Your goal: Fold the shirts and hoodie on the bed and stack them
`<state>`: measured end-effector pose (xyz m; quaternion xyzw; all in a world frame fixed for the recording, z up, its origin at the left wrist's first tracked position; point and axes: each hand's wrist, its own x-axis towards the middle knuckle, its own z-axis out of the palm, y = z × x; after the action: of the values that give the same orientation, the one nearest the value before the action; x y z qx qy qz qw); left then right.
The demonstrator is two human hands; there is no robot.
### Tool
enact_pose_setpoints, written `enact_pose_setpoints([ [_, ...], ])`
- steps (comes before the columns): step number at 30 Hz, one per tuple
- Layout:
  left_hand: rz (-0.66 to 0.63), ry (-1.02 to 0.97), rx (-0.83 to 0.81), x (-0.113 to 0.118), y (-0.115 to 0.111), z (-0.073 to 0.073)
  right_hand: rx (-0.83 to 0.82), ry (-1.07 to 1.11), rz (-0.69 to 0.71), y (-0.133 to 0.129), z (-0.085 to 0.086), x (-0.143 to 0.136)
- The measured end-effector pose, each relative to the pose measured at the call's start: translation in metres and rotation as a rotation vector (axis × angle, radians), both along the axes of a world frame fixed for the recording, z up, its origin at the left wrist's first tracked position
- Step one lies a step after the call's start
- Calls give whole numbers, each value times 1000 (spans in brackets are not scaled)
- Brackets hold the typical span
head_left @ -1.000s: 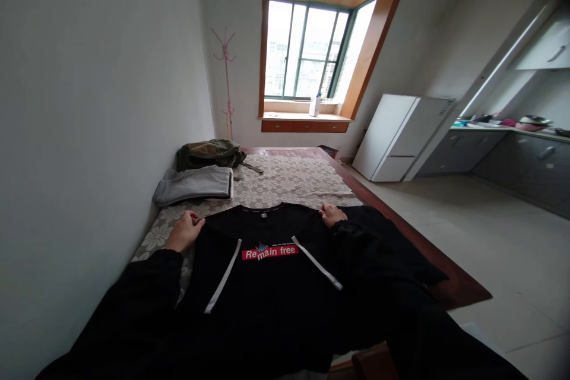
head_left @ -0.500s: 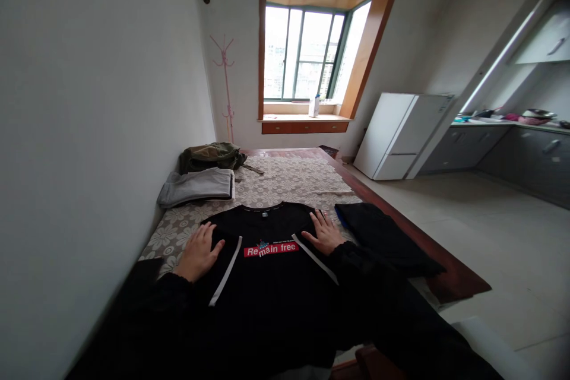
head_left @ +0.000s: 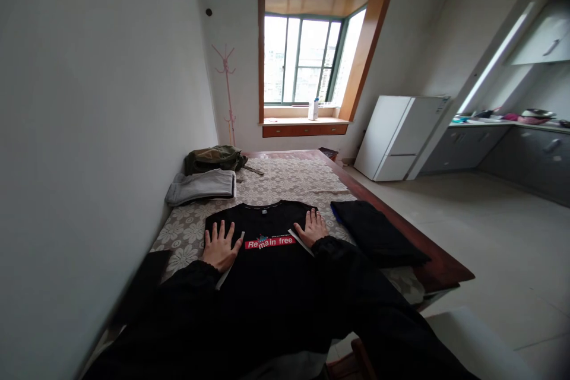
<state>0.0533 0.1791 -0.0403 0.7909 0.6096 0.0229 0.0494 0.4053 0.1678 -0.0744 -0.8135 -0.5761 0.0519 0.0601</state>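
Note:
A black T-shirt (head_left: 276, 273) lies spread on the table, its neckline away from me. Across its chest runs a red "Remain free" print, with a pale strip slanting down on each side. My left hand (head_left: 221, 247) rests flat on the shirt's left shoulder area, fingers spread, partly over the left strip. On the opposite shoulder lies my right hand (head_left: 313, 227), also flat with fingers apart, beside the right strip's upper end. My dark sleeves blend into the lower part of the shirt, so its bottom edge is hard to make out.
A floral cloth (head_left: 298, 175) covers the wooden table (head_left: 445, 267). Folded dark clothing (head_left: 378, 231) lies at the right edge. Folded grey clothing (head_left: 202, 185) and an olive backpack (head_left: 214, 158) sit by the left wall. A white fridge (head_left: 401, 136) stands beyond.
My left hand has slid inward onto the shirt, its fingers spreading wider and covering part of the left strip. My right hand has shifted slightly left. The camera view has tilted a little.

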Motion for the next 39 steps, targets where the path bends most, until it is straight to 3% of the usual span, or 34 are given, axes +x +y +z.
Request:
enact_pose_setpoints([
  [9,-73,-23,43,-2,-9,-5,77,-17,6,-4,-4,-2],
  [15,-128,-18,39,-5,-27,-6,81,-14,20,-5,-1,-1],
  [21,-154,-16,27,-10,-31,2,-52,43,187,-17,16,3],
  [24,-152,-26,34,-9,-32,4,27,2,236,-27,16,-1],
  [29,-187,-42,35,-8,-36,4,35,11,518,-33,16,-11],
  [33,-186,-27,-11,-8,-34,9,-34,30,510,-31,18,-13],
  [39,-113,-23,-9,10,-28,10,-5,20,504,-34,19,-14],
])
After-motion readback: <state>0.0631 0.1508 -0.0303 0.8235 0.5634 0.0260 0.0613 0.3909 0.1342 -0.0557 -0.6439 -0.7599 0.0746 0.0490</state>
